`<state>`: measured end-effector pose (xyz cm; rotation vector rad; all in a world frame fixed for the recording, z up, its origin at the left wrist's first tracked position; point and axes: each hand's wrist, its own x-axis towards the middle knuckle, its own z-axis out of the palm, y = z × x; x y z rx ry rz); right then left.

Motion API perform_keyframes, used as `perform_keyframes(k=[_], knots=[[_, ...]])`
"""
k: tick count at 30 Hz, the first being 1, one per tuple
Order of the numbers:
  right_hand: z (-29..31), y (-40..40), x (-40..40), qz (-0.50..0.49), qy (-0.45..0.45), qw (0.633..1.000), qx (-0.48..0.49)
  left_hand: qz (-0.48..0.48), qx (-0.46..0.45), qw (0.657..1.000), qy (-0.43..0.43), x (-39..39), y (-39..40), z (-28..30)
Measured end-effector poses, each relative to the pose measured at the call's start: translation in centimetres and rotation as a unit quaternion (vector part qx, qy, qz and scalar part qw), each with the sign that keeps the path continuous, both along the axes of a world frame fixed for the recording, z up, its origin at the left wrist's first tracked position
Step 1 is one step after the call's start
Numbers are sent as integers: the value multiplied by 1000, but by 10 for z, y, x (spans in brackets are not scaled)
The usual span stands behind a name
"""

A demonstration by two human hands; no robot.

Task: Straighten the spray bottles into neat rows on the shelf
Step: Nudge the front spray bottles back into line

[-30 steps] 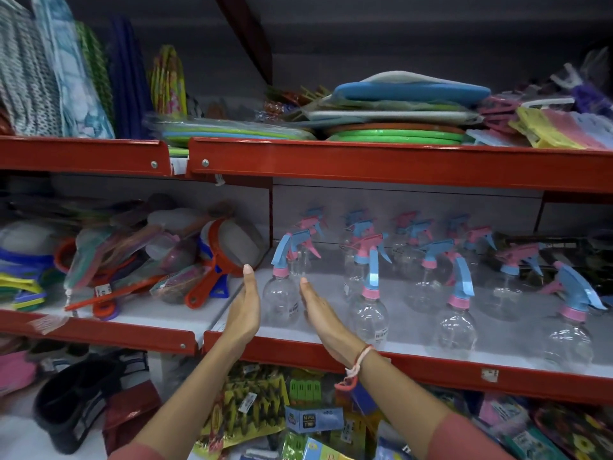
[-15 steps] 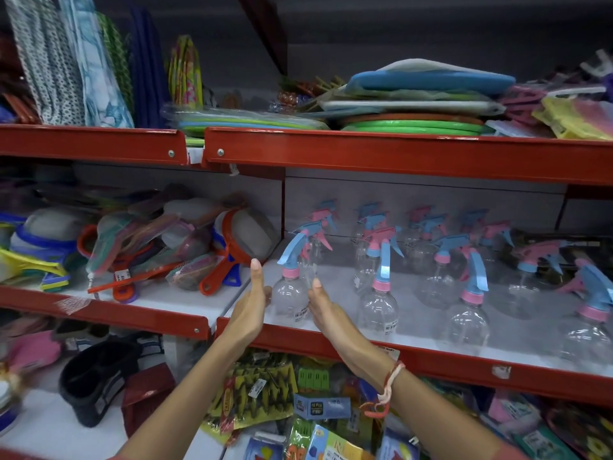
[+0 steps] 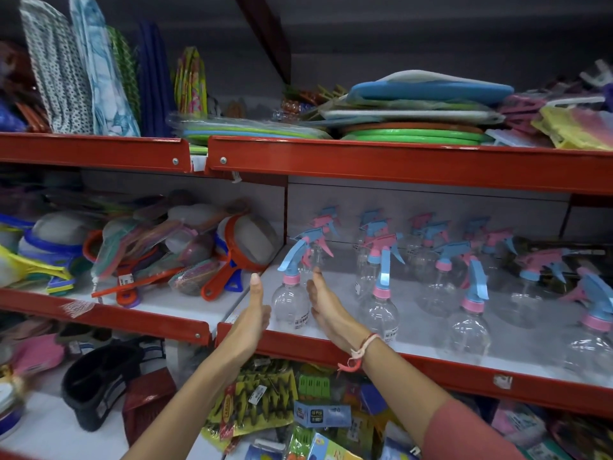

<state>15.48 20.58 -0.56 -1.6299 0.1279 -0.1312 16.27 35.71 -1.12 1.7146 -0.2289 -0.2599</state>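
Observation:
Several clear spray bottles with blue and pink trigger heads stand in loose rows on the white middle shelf [image 3: 331,351]. The front-left spray bottle [image 3: 292,310] has a blue trigger pointing left and a pink collar. My left hand [image 3: 253,315] stands flat and upright just left of it, fingers straight. My right hand [image 3: 326,310] is flat on its right side, palm facing the bottle. Neither hand's fingers wrap around it. Another front bottle [image 3: 378,310] stands right of my right hand, and more bottles [image 3: 467,323] follow to the right.
Colourful strainers and rackets [image 3: 212,257] are piled on the shelf section to the left. The red upper shelf edge [image 3: 398,164] overhangs the bottles. Packaged goods [image 3: 265,403] fill the level below. A red thread bracelet is on my right wrist.
The view has shifted, so the shelf sits a little further right and lower in frame. Both hands stay flat on either side of the front-left bottle, slightly closer to it.

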Motion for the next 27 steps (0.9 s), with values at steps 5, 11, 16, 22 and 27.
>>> perform_keyframes(k=[5, 11, 16, 22, 27], knots=[[-4, 3, -13, 29, -10, 1000, 2, -4, 23, 1000, 2, 4, -3, 5], [-10, 7, -28, 29, 0, 1000, -6, 2, 11, 999, -35, 15, -4, 9], [-16, 9, -32, 19, 17, 999, -30, -15, -13, 1000, -21, 3, -7, 16], [-12, 5, -46, 21, 12, 999, -43, 43, -5, 998, -38, -11, -7, 12], [-9, -17, -80, 6, -52, 997, -49, 139, -51, 976, -161, -26, -16, -1]])
